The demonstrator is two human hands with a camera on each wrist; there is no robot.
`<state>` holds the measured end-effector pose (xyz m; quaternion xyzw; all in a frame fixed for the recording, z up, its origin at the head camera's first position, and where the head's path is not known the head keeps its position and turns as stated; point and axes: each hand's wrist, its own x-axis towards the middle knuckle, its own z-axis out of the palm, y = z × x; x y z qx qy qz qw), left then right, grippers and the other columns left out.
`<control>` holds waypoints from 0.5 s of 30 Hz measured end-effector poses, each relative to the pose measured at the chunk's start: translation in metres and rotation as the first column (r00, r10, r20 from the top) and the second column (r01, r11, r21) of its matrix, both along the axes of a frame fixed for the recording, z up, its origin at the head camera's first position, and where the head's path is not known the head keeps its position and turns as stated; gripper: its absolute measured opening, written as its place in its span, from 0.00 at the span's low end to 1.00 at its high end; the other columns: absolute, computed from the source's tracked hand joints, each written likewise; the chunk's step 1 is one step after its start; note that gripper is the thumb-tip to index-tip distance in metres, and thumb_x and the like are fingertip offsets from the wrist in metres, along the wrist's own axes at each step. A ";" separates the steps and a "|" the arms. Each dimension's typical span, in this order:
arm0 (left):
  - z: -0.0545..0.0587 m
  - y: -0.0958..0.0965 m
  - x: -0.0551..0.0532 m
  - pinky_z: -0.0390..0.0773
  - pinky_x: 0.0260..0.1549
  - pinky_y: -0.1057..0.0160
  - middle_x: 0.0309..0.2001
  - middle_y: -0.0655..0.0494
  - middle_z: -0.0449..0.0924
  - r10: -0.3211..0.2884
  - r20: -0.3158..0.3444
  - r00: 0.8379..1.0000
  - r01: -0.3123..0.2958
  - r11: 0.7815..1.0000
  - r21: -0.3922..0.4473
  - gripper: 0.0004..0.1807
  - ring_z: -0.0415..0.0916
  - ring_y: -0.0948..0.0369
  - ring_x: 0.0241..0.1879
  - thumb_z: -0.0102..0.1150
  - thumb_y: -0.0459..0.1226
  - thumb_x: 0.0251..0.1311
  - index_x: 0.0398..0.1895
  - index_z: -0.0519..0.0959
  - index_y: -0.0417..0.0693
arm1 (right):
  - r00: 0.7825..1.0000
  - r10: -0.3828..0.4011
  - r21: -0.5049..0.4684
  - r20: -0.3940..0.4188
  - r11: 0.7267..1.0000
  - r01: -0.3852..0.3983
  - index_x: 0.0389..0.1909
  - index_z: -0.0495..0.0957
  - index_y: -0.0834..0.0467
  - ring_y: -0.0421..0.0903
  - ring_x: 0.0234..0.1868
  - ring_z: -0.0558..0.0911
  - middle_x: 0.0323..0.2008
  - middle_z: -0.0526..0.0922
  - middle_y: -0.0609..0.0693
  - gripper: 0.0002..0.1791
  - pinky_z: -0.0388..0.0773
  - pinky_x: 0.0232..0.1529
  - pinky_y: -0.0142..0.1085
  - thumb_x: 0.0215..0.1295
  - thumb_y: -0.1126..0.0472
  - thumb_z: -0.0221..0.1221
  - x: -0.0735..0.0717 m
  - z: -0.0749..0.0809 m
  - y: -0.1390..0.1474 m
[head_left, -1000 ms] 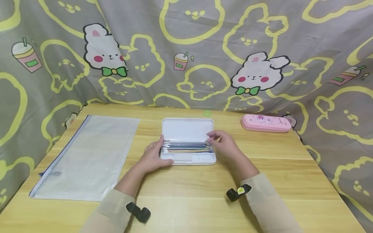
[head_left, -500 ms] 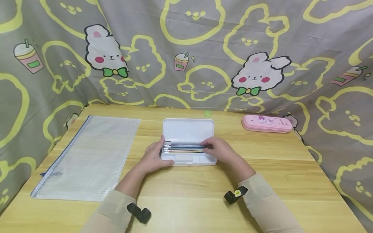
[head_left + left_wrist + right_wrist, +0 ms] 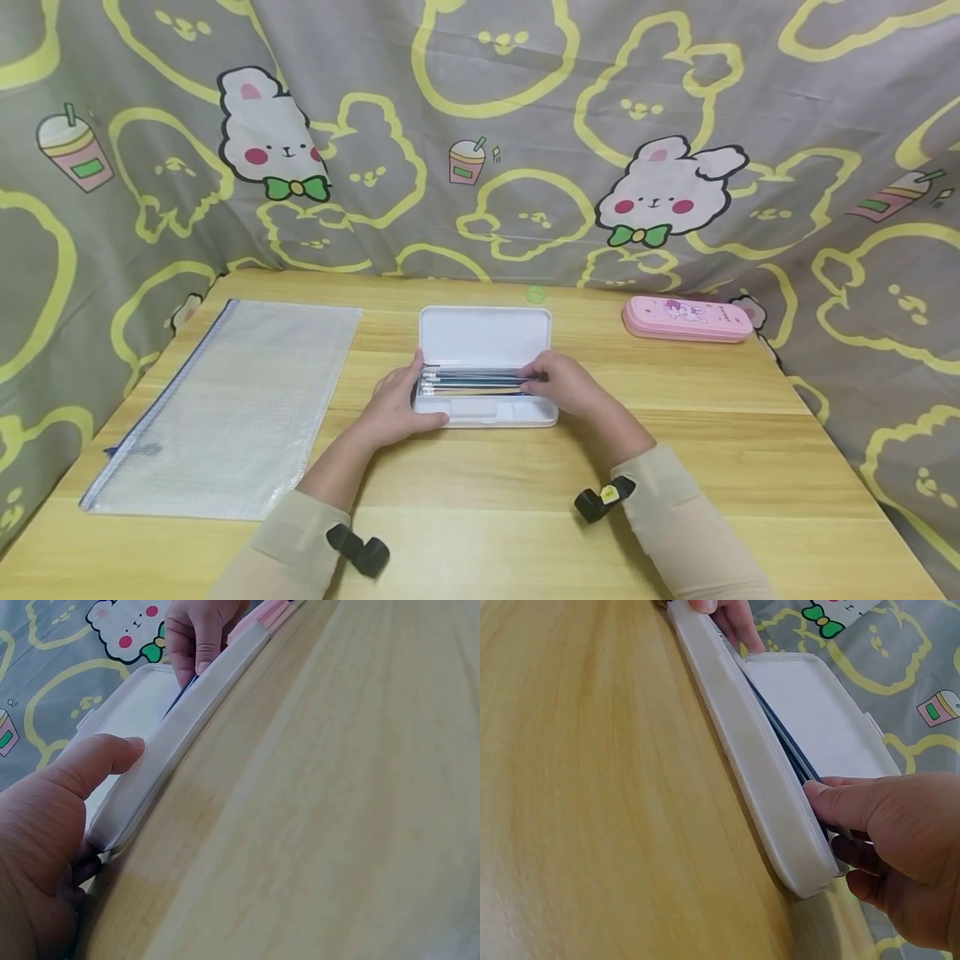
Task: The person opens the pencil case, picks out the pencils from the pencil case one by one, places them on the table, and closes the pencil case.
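A white pencil case (image 3: pixel 483 335) lies with its lid raised in the middle of the table, several pencils (image 3: pixel 472 381) lying lengthwise in its tray. My left hand (image 3: pixel 393 404) holds the case's left end, thumb over the front edge, the other fingers round the end and partly hidden. At the right end, my right hand (image 3: pixel 566 385) reaches into the tray. In the right wrist view its thumb and fingers pinch dark pencils (image 3: pixel 784 739), whose near ends stand slightly above the rim. How many it pinches I cannot tell.
On the left lies a clear mesh zip pouch (image 3: pixel 225 408) with a blue zip. A pink pencil case (image 3: pixel 686 319) sits at the back right. Behind the wooden table (image 3: pixel 465 517) hangs a patterned grey curtain (image 3: pixel 375 50). A small green ring (image 3: pixel 536 294) lies near the back edge.
My right hand has moved left from the case's right edge, in over the pencil ends, and its fingers have closed on them. My left hand stays on the case.
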<state>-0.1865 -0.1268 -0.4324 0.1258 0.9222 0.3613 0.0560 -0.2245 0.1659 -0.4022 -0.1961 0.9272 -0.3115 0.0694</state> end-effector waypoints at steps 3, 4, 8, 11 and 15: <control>-0.001 0.001 0.000 0.48 0.72 0.38 0.74 0.35 0.55 0.000 -0.001 1.000 0.000 1.000 0.001 0.64 0.51 0.37 0.73 0.71 0.52 0.46 0.78 0.41 0.38 | 1.000 -0.025 -0.019 0.015 1.000 0.025 0.44 0.86 0.60 0.46 0.41 0.78 0.38 0.82 0.52 0.11 0.77 0.47 0.41 0.62 0.63 0.64 0.000 -0.003 0.003; -0.001 0.001 0.001 0.48 0.72 0.38 0.74 0.35 0.55 -0.002 -0.004 1.000 0.002 1.000 -0.001 0.64 0.52 0.37 0.73 0.70 0.52 0.46 0.78 0.41 0.38 | 0.999 -0.035 -0.024 0.021 0.999 0.035 0.44 0.86 0.59 0.45 0.40 0.78 0.38 0.82 0.52 0.11 0.76 0.46 0.40 0.62 0.62 0.64 0.000 -0.004 0.004; -0.001 0.001 0.001 0.49 0.72 0.38 0.74 0.34 0.55 -0.001 -0.011 1.000 0.001 1.000 -0.008 0.64 0.52 0.37 0.73 0.70 0.52 0.45 0.78 0.42 0.37 | 0.993 -0.086 -0.082 0.082 0.992 0.092 0.47 0.86 0.57 0.45 0.40 0.77 0.38 0.82 0.51 0.12 0.75 0.45 0.38 0.63 0.60 0.64 0.002 -0.005 0.012; 0.000 0.001 0.001 0.48 0.72 0.38 0.74 0.35 0.55 0.005 -0.007 1.000 -0.005 1.000 -0.002 0.64 0.52 0.37 0.73 0.71 0.52 0.45 0.78 0.42 0.38 | 0.987 -0.110 -0.167 0.115 0.978 0.129 0.47 0.85 0.58 0.46 0.39 0.76 0.39 0.83 0.53 0.13 0.74 0.43 0.37 0.62 0.61 0.64 0.005 -0.004 0.023; -0.001 0.001 0.002 0.48 0.73 0.39 0.74 0.35 0.55 0.011 -0.006 1.000 -0.011 1.000 0.006 0.64 0.51 0.37 0.73 0.71 0.52 0.45 0.78 0.42 0.39 | 0.979 -0.161 -0.253 0.124 0.949 0.188 0.46 0.85 0.60 0.46 0.38 0.75 0.39 0.83 0.55 0.14 0.74 0.40 0.35 0.60 0.63 0.65 0.009 -0.004 0.046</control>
